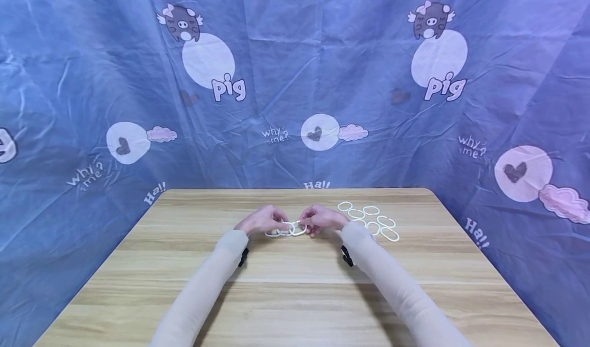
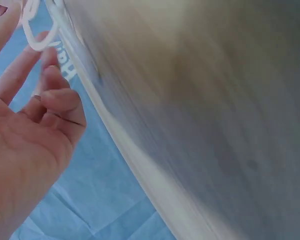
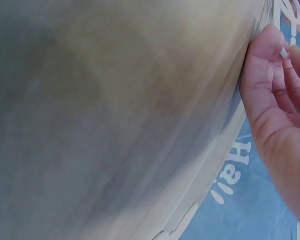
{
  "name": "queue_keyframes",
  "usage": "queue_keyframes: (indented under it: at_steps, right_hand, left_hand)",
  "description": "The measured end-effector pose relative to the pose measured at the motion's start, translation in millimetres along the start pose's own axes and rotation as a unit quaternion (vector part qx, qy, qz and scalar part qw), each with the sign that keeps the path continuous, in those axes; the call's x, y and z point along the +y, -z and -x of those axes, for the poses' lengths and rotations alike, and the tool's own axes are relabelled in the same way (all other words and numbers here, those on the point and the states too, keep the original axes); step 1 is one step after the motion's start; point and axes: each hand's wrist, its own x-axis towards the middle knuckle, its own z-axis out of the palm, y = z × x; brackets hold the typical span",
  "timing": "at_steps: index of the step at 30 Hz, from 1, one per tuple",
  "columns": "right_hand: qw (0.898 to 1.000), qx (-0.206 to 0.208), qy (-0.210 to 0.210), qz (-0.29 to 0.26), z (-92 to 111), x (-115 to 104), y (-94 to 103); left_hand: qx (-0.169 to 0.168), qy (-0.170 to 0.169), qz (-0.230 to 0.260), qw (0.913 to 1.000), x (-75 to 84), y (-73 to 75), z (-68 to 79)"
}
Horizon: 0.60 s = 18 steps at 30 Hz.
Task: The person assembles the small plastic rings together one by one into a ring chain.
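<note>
Two white oval open rings, like shower curtain rings, overlap between my hands above the middle of the table in the head view. My right hand [image 1: 324,217] pinches the right ring [image 1: 298,234] between thumb and fingers. From the other side, my left hand [image 1: 265,220] grips the neighbouring ring at its edge. More white rings [image 1: 273,235] show just under the left fingers, partly hidden by them. In the left wrist view a white ring [image 2: 38,48] hangs by the fingertips. White ring parts [image 3: 276,15] also stand above the right fingertips in the right wrist view.
Several loose white rings [image 1: 386,227] lie spread on the wooden table [image 1: 295,306], right of my right hand. Behind the table's far edge hangs a blue printed cloth [image 1: 286,168], which also runs along both sides. Dark wrist bands sit at both cuffs.
</note>
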Motion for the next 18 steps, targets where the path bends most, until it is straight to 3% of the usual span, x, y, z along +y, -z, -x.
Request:
queue_keyframes:
  at_steps: [11, 18]
  right_hand:
    - [1.000, 0.006, -0.010, -0.012, 0.5, 2.3, 3.7]
    - [1.000, 0.006, -0.012, -0.018, 1.7, 2.7, 4.2]
  left_hand:
    - [0.007, -0.014, 0.026, 0.9995, 6.9, -7.7, -12.4]
    - [-0.012, 0.014, 0.080, 0.9966, 7.1, -12.0, -13.6]
